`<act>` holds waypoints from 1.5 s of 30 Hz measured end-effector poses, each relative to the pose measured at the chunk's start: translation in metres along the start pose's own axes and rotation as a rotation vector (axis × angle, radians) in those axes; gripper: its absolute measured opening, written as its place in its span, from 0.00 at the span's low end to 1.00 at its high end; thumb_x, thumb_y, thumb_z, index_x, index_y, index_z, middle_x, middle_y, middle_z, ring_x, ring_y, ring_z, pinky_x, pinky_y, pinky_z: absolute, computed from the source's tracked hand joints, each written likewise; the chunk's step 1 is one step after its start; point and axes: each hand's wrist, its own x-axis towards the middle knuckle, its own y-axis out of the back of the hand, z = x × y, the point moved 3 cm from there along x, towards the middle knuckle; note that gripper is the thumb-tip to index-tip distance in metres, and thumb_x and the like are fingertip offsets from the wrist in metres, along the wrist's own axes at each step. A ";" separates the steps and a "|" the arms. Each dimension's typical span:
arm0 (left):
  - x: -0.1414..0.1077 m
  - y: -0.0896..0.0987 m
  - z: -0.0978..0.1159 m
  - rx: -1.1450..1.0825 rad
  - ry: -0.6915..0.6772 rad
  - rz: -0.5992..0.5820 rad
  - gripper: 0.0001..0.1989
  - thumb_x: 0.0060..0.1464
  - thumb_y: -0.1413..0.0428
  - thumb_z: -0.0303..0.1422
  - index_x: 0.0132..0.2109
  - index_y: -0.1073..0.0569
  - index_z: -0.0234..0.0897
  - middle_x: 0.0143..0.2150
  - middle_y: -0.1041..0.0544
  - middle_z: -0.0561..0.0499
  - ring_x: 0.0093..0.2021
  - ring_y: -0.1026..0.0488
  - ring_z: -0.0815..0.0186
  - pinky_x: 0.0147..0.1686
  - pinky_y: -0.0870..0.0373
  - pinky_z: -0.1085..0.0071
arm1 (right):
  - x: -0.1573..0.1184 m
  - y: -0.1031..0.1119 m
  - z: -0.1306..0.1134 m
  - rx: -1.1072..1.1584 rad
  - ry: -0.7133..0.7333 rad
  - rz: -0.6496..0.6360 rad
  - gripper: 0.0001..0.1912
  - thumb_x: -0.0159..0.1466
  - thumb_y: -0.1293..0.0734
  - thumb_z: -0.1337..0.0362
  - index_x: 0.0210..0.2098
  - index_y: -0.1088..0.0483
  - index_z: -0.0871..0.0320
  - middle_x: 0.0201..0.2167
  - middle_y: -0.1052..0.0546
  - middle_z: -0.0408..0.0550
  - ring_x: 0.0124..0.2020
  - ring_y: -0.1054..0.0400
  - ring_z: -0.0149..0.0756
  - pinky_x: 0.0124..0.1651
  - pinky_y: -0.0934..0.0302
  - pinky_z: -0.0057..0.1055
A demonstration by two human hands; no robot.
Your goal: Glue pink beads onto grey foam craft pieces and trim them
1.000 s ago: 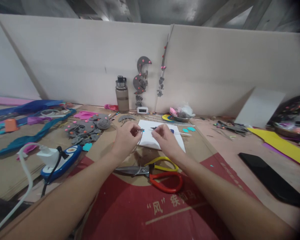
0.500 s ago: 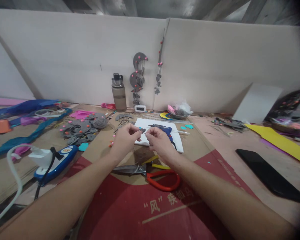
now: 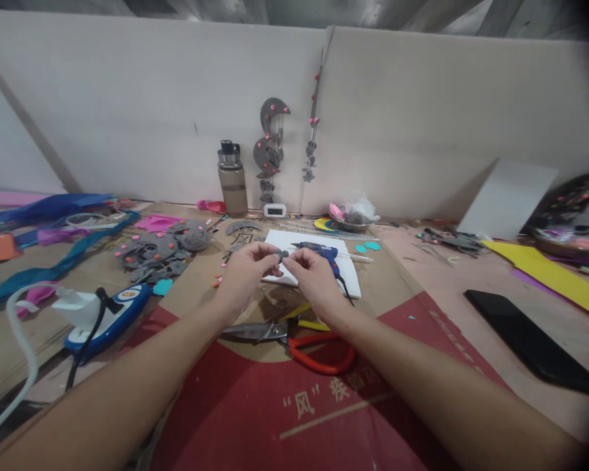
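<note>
Between the fingertips of both hands is a small grey felt piece (image 3: 282,254), too small to make out its exact shape. My left hand (image 3: 249,269) pinches it from the left. My right hand (image 3: 314,273) has thumb and finger closed at its right side. Just beyond the hands a blue glue gun (image 3: 326,254) lies on a white board (image 3: 275,239). Nearer to me, below the wrists, lie red-handled scissors (image 3: 319,353) and a yellow-handled tool (image 3: 307,318), partly covered by my right forearm.
To the left are a blue-and-white power strip (image 3: 108,320) and a heap of grey felt pieces (image 3: 152,252). A bottle (image 3: 233,183) stands by the wall near a small digital clock (image 3: 275,210). A black phone (image 3: 525,337) lies at right. Grey felt garlands (image 3: 269,150) hang behind.
My right fingertips have moved left to meet the grey felt piece at my left fingertips. The gap between the hands has closed. The view has shifted slightly.
</note>
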 end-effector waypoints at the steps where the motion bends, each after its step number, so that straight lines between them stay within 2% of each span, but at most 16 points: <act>1: -0.001 0.000 0.001 0.002 -0.003 0.001 0.06 0.42 0.42 0.28 0.31 0.30 0.34 0.25 0.30 0.54 0.24 0.32 0.72 0.29 0.35 0.74 | 0.000 0.000 0.000 0.002 0.000 0.001 0.10 0.55 0.37 0.57 0.25 0.35 0.58 0.20 0.37 0.38 0.24 0.46 0.27 0.27 0.51 0.25; 10: 0.000 0.002 -0.005 0.001 -0.032 -0.038 0.05 0.43 0.43 0.28 0.30 0.31 0.34 0.25 0.30 0.55 0.25 0.32 0.72 0.29 0.35 0.74 | -0.003 0.002 -0.005 0.024 -0.014 0.009 0.10 0.54 0.36 0.58 0.22 0.36 0.57 0.19 0.38 0.37 0.23 0.47 0.27 0.26 0.52 0.26; 18: 0.002 0.001 -0.011 -0.070 0.001 -0.091 0.03 0.43 0.45 0.25 0.27 0.33 0.36 0.23 0.32 0.55 0.24 0.33 0.72 0.29 0.35 0.74 | -0.002 0.002 -0.001 -0.006 -0.033 0.017 0.09 0.53 0.36 0.59 0.22 0.36 0.58 0.19 0.37 0.37 0.23 0.45 0.27 0.28 0.51 0.26; 23: 0.001 -0.001 -0.011 -0.112 0.063 -0.089 0.03 0.43 0.45 0.25 0.26 0.33 0.36 0.22 0.33 0.55 0.23 0.33 0.72 0.28 0.35 0.73 | -0.002 0.001 0.001 0.026 -0.066 0.012 0.08 0.53 0.36 0.59 0.29 0.35 0.57 0.20 0.36 0.37 0.22 0.44 0.27 0.26 0.51 0.25; 25: 0.001 -0.002 -0.011 -0.121 0.085 -0.109 0.03 0.43 0.44 0.26 0.26 0.32 0.36 0.22 0.32 0.55 0.24 0.33 0.71 0.29 0.34 0.73 | -0.001 0.000 0.001 0.047 -0.068 0.002 0.09 0.53 0.36 0.60 0.31 0.34 0.57 0.20 0.36 0.36 0.21 0.45 0.27 0.25 0.51 0.25; 32: 0.000 -0.003 -0.012 -0.116 0.127 -0.190 0.06 0.43 0.42 0.27 0.32 0.31 0.31 0.29 0.27 0.49 0.29 0.28 0.68 0.36 0.31 0.67 | 0.003 0.006 0.008 0.074 -0.119 0.037 0.07 0.50 0.35 0.61 0.26 0.35 0.58 0.18 0.36 0.36 0.21 0.45 0.26 0.24 0.51 0.24; 36: -0.001 -0.002 -0.010 -0.016 0.126 -0.182 0.07 0.44 0.43 0.30 0.33 0.30 0.32 0.27 0.26 0.49 0.27 0.28 0.68 0.34 0.31 0.69 | 0.004 0.007 0.011 0.046 -0.111 0.035 0.07 0.50 0.35 0.61 0.26 0.35 0.58 0.18 0.37 0.36 0.20 0.46 0.26 0.24 0.52 0.25; 40: -0.002 -0.001 -0.003 0.197 0.054 -0.119 0.05 0.44 0.43 0.31 0.29 0.30 0.34 0.23 0.28 0.52 0.24 0.31 0.69 0.28 0.33 0.72 | 0.003 0.005 0.009 0.032 -0.086 -0.001 0.07 0.50 0.36 0.61 0.26 0.35 0.58 0.18 0.37 0.36 0.21 0.46 0.26 0.24 0.52 0.25; 43: -0.005 -0.001 0.004 0.334 0.049 -0.065 0.03 0.44 0.44 0.30 0.27 0.29 0.35 0.21 0.28 0.52 0.22 0.31 0.69 0.26 0.35 0.73 | 0.000 0.005 0.006 -0.010 -0.061 -0.007 0.07 0.51 0.36 0.61 0.26 0.34 0.58 0.18 0.38 0.36 0.21 0.47 0.26 0.25 0.52 0.25; 45: -0.005 -0.001 0.005 0.348 0.063 -0.061 0.04 0.45 0.44 0.30 0.25 0.29 0.36 0.20 0.29 0.52 0.22 0.32 0.69 0.25 0.36 0.74 | -0.001 0.004 0.004 -0.026 -0.052 -0.017 0.06 0.51 0.36 0.61 0.26 0.34 0.58 0.18 0.38 0.36 0.21 0.47 0.26 0.25 0.52 0.25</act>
